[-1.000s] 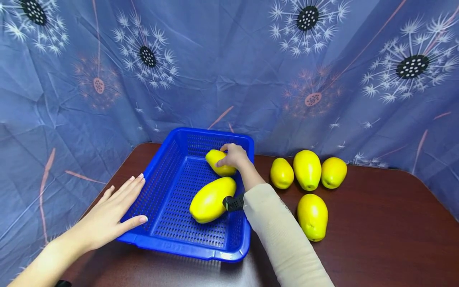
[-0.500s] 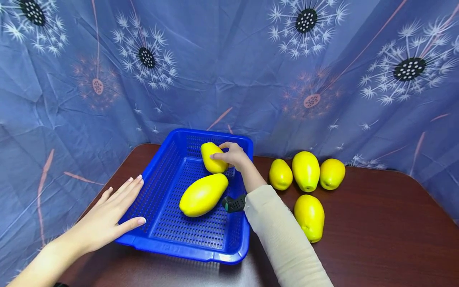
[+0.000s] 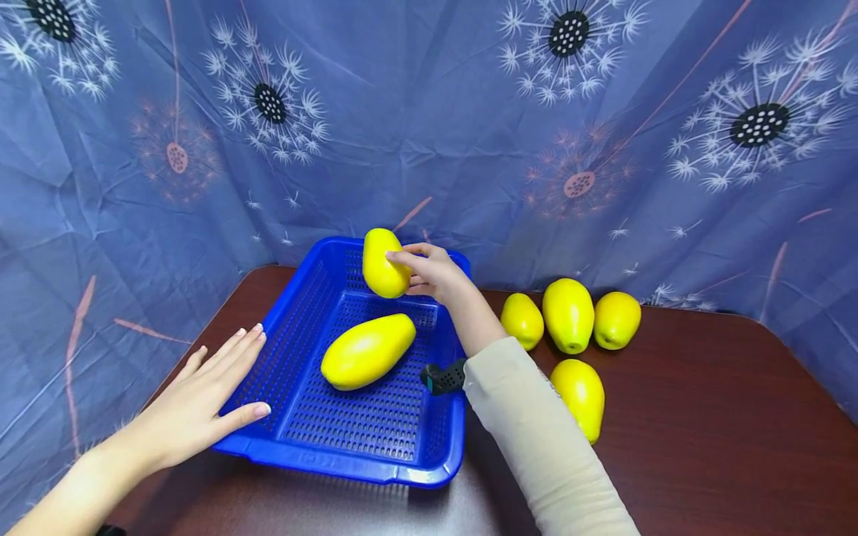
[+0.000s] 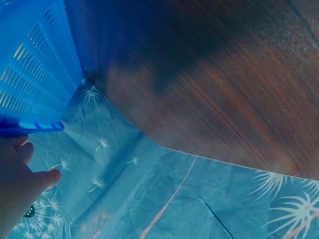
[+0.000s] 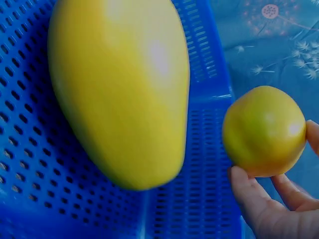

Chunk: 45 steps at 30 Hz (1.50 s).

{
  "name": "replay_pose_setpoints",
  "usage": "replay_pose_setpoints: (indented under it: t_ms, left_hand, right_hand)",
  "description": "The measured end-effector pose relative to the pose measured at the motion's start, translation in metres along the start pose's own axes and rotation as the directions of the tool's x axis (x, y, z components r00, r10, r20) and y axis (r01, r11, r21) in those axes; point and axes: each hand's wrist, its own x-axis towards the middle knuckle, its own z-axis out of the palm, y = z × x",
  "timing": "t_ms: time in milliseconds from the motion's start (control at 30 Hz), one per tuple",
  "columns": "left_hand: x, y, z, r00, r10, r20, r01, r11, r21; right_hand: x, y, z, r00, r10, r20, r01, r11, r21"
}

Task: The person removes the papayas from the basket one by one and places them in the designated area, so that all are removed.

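Note:
My right hand [image 3: 436, 273] holds a small yellow papaya [image 3: 383, 262] between thumb and fingers, raised over the far part of a blue perforated basket [image 3: 342, 469]. The right wrist view shows the thumb and fingertips against this papaya [image 5: 264, 130]. A larger, longer yellow papaya [image 3: 369, 351] lies on the basket floor, close to the camera in the right wrist view. My left hand [image 3: 201, 406] lies along the basket's left rim with its fingers extended. In the left wrist view, the left hand [image 4: 22, 174] is partly seen against the rim.
Three yellow papayas stand in a row on the brown table [image 3: 704, 417] right of the basket, the middle papaya [image 3: 568, 316] the largest. Another papaya [image 3: 579, 394] is nearer, partly behind the right sleeve [image 3: 543, 424]. A blue dandelion-print curtain [image 3: 429, 112] hangs behind the table.
My right hand has lifted the small papaya up from the basket floor and turned it more upright. The larger papaya has shifted left and away from me. My left hand stays at the rim.

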Motion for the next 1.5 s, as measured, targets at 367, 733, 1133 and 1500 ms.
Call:
replay_pose_setpoints:
  t_ms: [367, 733, 1133, 1500]
  left_hand:
    - [-0.002, 0.001, 0.000, 1.000, 0.002, -0.009, -0.002, 1.000, 0.000]
    - [-0.002, 0.001, 0.002, 1.000, 0.002, -0.013, -0.002, 1.000, -0.011]
    - [-0.003, -0.001, 0.001, 1.000, 0.003, -0.014, -0.003, 1.000, -0.013]
    - [-0.001, 0.000, 0.002, 1.000, 0.007, -0.015, -0.008, 1.000, -0.008]
  right_hand:
    - [-0.022, -0.028, -0.018, 0.999, -0.027, 0.026, 0.023, 0.985, 0.172]
    - [-0.060, -0.050, -0.054, 0.998, -0.050, 0.047, 0.038, 0.972, 0.234]
    - [-0.109, -0.048, -0.115, 0.993, -0.082, 0.086, 0.055, 0.959, 0.278]
    - [-0.134, -0.024, -0.163, 0.989, -0.107, 0.104, 0.070, 0.949, 0.309]
